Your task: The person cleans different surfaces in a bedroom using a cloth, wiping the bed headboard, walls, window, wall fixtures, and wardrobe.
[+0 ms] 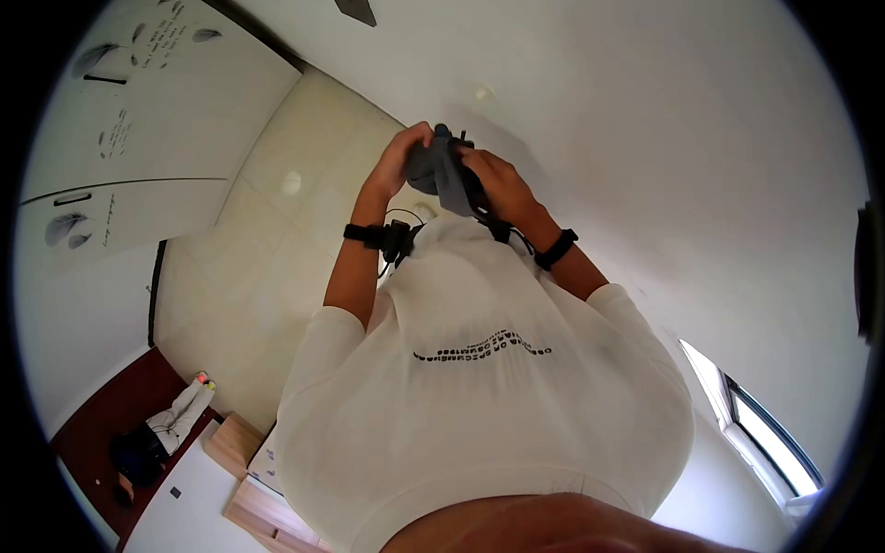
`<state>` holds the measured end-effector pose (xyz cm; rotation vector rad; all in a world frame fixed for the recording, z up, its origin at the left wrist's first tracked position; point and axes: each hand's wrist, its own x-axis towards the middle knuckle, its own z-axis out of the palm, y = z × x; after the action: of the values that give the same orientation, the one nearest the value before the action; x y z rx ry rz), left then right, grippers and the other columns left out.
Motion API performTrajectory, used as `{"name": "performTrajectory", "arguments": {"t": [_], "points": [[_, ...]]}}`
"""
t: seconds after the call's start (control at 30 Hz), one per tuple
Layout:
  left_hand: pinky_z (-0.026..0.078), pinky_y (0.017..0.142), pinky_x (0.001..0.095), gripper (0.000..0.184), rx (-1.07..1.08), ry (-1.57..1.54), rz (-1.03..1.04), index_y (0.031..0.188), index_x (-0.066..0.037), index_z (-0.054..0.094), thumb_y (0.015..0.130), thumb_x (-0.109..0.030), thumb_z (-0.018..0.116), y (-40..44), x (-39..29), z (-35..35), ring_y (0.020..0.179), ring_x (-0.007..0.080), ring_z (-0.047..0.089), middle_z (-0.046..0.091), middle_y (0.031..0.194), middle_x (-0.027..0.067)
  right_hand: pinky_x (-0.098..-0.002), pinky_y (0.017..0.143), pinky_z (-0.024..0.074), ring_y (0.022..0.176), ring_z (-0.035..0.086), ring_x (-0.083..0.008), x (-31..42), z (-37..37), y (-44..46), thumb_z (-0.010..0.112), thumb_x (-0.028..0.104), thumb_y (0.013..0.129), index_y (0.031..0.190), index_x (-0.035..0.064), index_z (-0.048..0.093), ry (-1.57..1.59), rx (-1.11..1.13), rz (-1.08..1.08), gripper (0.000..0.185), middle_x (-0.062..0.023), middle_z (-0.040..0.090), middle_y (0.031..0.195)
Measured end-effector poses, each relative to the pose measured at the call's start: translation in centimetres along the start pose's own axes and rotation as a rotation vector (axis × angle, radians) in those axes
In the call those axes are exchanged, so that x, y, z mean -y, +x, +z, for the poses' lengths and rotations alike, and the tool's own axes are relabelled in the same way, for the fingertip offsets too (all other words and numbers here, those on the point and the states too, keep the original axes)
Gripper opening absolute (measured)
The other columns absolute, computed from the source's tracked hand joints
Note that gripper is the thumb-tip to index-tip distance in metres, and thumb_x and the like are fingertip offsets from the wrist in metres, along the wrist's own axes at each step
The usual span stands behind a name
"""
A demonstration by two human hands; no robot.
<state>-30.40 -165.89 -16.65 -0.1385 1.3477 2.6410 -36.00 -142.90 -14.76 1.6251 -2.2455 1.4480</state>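
In the head view, a dark grey and black soft item (442, 173), seemingly of fabric, is held up in front of my chest; its exact kind is unclear. My left hand (396, 164) is closed on its left side, with the thumb near the top. On the other side, my right hand (502, 187) grips the item's upper right edge, the fingertips partly hidden behind it. Each wrist wears a black strap, the left strap (367, 234) carrying a small dark device. Thin black cables hang by both wrists.
A white wall (645, 166) rises close on my right. Pale floor tiles (286, 175) run along my left, beside white cabinets (175, 111) with feather prints. At lower left, another person (152, 447) is beyond a doorway. A window (756, 424) is at lower right.
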Motion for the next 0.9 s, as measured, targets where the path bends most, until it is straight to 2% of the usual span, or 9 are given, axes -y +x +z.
{"name": "performTrajectory", "arguments": {"t": [0.03, 0.1, 0.13, 0.2, 0.4, 0.5, 0.63, 0.77, 0.9], "points": [[0.043, 0.084, 0.0300, 0.038, -0.002, -0.003, -0.007, 0.083, -0.009, 0.051, 0.100, -0.042, 0.040, -0.4, 0.1, 0.5, 0.094, 0.0126, 0.052, 0.055, 0.086, -0.0014, -0.0397, 0.092, 0.0511, 0.107, 0.062, -0.0363, 0.6, -0.3, 0.0, 0.075, 0.000, 0.072, 0.119, -0.0016, 0.054, 0.007, 0.051, 0.035, 0.052, -0.0205, 0.062, 0.120], [0.043, 0.085, 0.0270, 0.015, -0.113, 0.355, -0.084, 0.085, -0.010, 0.053, 0.097, -0.020, 0.055, -1.3, 0.4, 1.9, 0.096, 0.0115, 0.053, 0.055, 0.091, -0.0024, -0.0395, 0.089, 0.0526, 0.103, 0.064, -0.0363, 1.4, -0.6, 0.1, 0.077, -0.002, 0.069, 0.115, -0.0008, 0.055, 0.020, 0.101, 0.072, 0.052, -0.0196, 0.063, 0.119], [0.043, 0.085, 0.0270, 0.015, -0.113, 0.355, -0.088, 0.085, -0.010, 0.053, 0.097, -0.020, 0.055, -1.8, 0.1, 2.6, 0.096, 0.0115, 0.053, 0.055, 0.091, -0.0024, -0.0388, 0.086, 0.0534, 0.100, 0.065, -0.0362, 1.6, -0.9, 0.2, 0.078, -0.003, 0.066, 0.114, 0.0000, 0.055, 0.078, 0.057, 0.130, 0.053, -0.0190, 0.064, 0.116], [0.043, 0.089, 0.0270, 0.012, -0.089, 0.295, -0.001, 0.093, -0.009, 0.058, 0.088, 0.000, 0.064, -2.4, -1.3, 3.7, 0.100, 0.0125, 0.055, 0.056, 0.096, -0.0017, -0.0380, 0.084, 0.0543, 0.097, 0.066, -0.0362, 2.2, -1.0, 1.1, 0.079, -0.005, 0.063, 0.112, 0.0008, 0.056, 0.133, 0.009, 0.188, 0.055, -0.0183, 0.066, 0.114], [0.045, 0.093, 0.0294, 0.029, -0.153, 0.654, 0.333, 0.111, -0.003, 0.063, 0.084, 0.007, 0.064, -1.9, -0.9, 4.7, 0.106, 0.0159, 0.057, 0.060, 0.106, 0.0047, -0.0375, 0.083, 0.0539, 0.094, 0.065, -0.0358, 3.2, -2.0, 2.6, 0.083, -0.002, 0.060, 0.113, 0.0042, 0.057, 0.126, -0.215, 0.012, 0.059, -0.0164, 0.066, 0.111], [0.047, 0.091, 0.0291, 0.032, -0.092, 0.472, 0.425, 0.110, -0.005, 0.067, 0.081, 0.010, 0.064, -2.3, -1.9, 5.1, 0.102, 0.0165, 0.060, 0.064, 0.107, 0.0063, -0.0365, 0.086, 0.0530, 0.096, 0.065, -0.0348, 5.0, -2.5, 3.8, 0.082, -0.002, 0.064, 0.114, 0.0050, 0.058, 0.022, -0.223, -0.049, 0.056, -0.0155, 0.066, 0.114], [0.049, 0.086, 0.0282, 0.033, -0.113, 0.404, 0.448, 0.107, -0.005, 0.071, 0.079, 0.011, 0.065, -2.0, -3.5, 6.1, 0.096, 0.0167, 0.063, 0.067, 0.107, 0.0076, -0.0332, 0.087, 0.0514, 0.099, 0.065, -0.0275, 5.7, -1.8, 4.8, 0.079, 0.001, 0.076, 0.116, 0.0021, 0.057, 0.260, -0.341, 0.054, 0.046, -0.0159, 0.065, 0.116], [0.053, 0.080, 0.0277, 0.027, -0.210, 0.649, 0.513, 0.099, -0.002, 0.075, 0.076, 0.011, 0.069, -2.4, -7.6, 5.8, 0.092, 0.0173, 0.066, 0.068, 0.104, 0.0084, -0.0316, 0.085, 0.0518, 0.098, 0.065, -0.0225, 6.5, -0.5, 8.8, 0.077, 0.004, 0.082, 0.118, 0.0001, 0.053, 0.303, -0.434, -0.028, 0.043, -0.0174, 0.066, 0.117], [0.055, 0.075, 0.0265, 0.027, -0.263, 0.718, 0.789, 0.096, -0.003, 0.076, 0.075, 0.012, 0.069, -2.1, -9.1, 4.6, 0.087, 0.0172, 0.067, 0.067, 0.102, 0.0074, -0.0315, 0.081, 0.0535, 0.095, 0.067, -0.0243, 5.5, -0.3, 9.2, 0.076, 0.005, 0.083, 0.112, 0.0003, 0.050, 0.265, -0.397, -0.050, 0.040, -0.0212, 0.066, 0.115]]}}
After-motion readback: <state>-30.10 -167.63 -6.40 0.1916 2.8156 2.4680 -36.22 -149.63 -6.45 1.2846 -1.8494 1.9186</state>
